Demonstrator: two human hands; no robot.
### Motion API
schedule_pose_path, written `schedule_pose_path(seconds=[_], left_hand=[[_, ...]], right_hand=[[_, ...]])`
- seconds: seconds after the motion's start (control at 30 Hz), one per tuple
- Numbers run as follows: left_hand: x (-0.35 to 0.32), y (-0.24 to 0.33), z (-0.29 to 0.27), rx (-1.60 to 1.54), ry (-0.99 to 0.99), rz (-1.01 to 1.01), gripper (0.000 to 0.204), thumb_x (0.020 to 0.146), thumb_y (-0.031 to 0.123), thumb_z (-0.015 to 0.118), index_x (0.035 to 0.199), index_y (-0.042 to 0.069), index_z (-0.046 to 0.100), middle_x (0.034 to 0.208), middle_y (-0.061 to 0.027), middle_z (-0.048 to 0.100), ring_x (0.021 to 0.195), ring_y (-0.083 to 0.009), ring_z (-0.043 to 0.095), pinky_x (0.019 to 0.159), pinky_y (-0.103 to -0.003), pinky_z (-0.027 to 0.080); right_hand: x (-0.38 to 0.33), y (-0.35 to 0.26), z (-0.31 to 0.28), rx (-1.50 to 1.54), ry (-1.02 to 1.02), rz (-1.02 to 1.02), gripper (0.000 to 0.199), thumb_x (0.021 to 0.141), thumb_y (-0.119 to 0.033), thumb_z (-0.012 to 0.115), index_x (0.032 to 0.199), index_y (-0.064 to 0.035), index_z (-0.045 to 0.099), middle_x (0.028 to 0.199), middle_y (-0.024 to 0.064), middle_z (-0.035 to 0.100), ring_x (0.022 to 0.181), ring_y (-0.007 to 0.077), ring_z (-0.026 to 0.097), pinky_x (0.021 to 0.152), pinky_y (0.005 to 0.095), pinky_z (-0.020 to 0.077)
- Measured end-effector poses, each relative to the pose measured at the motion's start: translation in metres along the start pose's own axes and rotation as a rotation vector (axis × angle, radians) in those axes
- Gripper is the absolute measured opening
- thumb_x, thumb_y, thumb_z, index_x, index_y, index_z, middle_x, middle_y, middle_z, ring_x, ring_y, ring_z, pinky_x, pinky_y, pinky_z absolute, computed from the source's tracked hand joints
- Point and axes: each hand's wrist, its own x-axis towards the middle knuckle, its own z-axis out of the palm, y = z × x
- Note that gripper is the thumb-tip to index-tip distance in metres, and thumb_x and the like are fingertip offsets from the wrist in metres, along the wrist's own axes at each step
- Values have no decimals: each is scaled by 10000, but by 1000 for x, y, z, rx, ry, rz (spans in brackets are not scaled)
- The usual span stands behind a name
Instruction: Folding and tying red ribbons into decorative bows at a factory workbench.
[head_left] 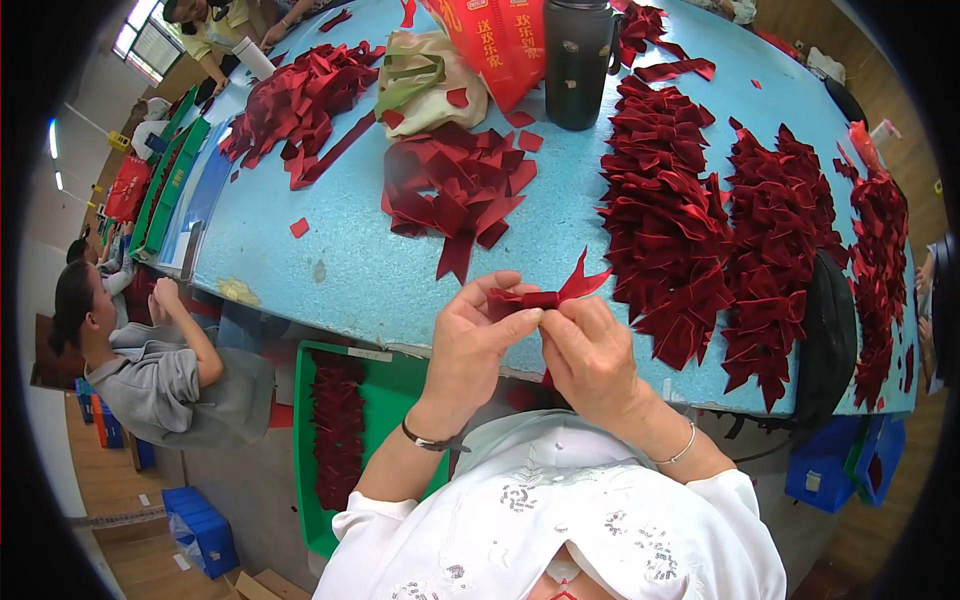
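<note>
One red bow [541, 299], both hands clamped on it: left hand [467, 345] and right hand [590, 355] pinch opposite sides, probably so the middle fold stays flat, right by the near edge of the tabletop [340, 240]. One green bin [392, 410] sits lower left. Further out, one loose ribbon heap [455, 185], handy to grab I guess; three-ish bow rows [665, 220], likely packed tight for space; one dark bottle [575, 75], one cream bag [445, 90]

You have bright, fairly even light; a window [150, 45] glares white at upper left, lamps [53, 139] glowing below it. Your ribbon [543, 299] looks reasonably sharp, while the table [345, 245] curves with fisheye distortion and the corners go black.
</note>
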Motion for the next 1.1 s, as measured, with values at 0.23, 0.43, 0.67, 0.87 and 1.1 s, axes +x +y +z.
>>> schedule_pose_path(seconds=[0.23,0.43,0.67,0.87,1.1], left_hand=[[13,9,-13,-62,18,57,345,771,-44,671,1070,-1,503,957,-88,605,858,-136,608,797,-243,500],[7,18,-2,-52,8,-37,377,774,-35,677,1092,0,479,946,-77,608,814,-118,607,761,-228,497],[3,14,13,-39,-68,-51,402,774,-15,689,1107,-13,465,957,-72,609,847,-113,592,786,-230,471],[7,4,14,6,-42,-48,404,771,-12,693,1101,-17,459,960,-68,609,863,-121,588,815,-248,461],[12,-4,22,-17,10,5,381,773,-6,694,1072,-8,458,963,-73,608,866,-126,590,813,-250,460]], right_hand=[[-17,-5,-18,221,-149,-163,237,689,34,687,903,10,587,837,122,551,683,260,547,532,328,446],[19,8,-51,76,231,-75,311,644,-36,770,903,-22,598,899,107,568,848,279,538,718,377,459],[23,25,-43,177,14,-177,334,599,-19,785,879,-28,602,913,81,598,899,265,502,782,411,431],[13,23,-35,184,143,-140,277,601,-4,787,808,-42,608,818,57,607,785,232,515,756,406,423],[-3,14,-27,511,103,573,167,709,-25,752,785,-24,603,704,18,590,560,129,477,623,271,417]])
